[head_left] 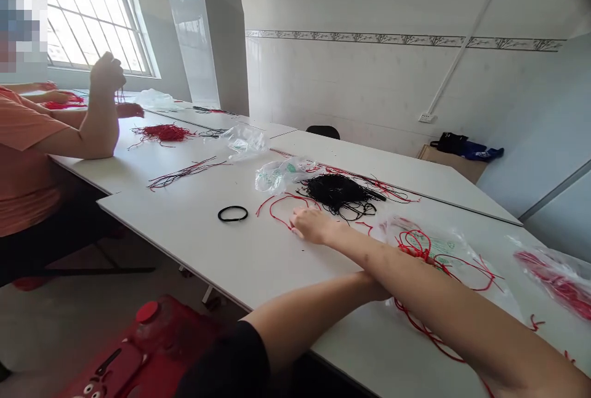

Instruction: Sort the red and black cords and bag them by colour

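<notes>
My forearms cross over the white table (277, 262), the right one on top. At the left end of the crossing, my right hand (310, 224) is closed with its fingertips down at the tabletop, on a thin red cord (273, 212) that curves away in a loop. Only a few fingers of my left hand (418, 254) show past my right forearm; they appear closed around a bunch of red cords (415, 241), whose loops spread above and below the arm. Just beyond my right hand lies a heap of black cords (337, 191).
A black ring (233, 214) and dark red cords (184, 173) lie to the left. Plastic bags (281, 175) sit behind; bagged red cords (554, 284) are at right. A co-worker's arm (99, 114) rests beside a red cord pile (167, 132). A red case (152, 342) stands below the edge.
</notes>
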Motion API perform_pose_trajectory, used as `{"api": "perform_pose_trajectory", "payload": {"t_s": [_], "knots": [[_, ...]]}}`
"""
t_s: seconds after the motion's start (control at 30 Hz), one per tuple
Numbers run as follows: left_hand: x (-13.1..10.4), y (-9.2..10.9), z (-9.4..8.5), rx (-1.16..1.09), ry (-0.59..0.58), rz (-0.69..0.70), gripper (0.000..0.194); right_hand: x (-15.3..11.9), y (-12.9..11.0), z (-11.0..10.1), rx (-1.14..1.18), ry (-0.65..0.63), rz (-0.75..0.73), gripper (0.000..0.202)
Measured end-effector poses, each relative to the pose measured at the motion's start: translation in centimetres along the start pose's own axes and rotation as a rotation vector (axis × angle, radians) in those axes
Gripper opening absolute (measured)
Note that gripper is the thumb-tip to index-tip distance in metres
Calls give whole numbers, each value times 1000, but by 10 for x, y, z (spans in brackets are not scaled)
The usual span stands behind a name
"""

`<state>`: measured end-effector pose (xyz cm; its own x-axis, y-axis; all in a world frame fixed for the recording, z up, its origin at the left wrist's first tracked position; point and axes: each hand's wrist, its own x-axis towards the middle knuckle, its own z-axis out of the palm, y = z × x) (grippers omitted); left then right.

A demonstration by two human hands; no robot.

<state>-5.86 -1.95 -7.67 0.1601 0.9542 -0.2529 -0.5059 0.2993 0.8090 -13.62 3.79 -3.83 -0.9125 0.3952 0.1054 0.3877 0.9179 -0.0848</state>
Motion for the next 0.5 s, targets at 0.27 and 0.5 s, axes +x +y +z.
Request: {"api": "perform_pose_trajectory", "payload": {"t_s": [0.27,0.5], "knots": [[24,-5,15,41,-401,-20,17,-79,20,-94,1097,533,194,19],[26,3,17,39,-401,-83,18,-241,73,-150,1085,1268,493,14]]}}
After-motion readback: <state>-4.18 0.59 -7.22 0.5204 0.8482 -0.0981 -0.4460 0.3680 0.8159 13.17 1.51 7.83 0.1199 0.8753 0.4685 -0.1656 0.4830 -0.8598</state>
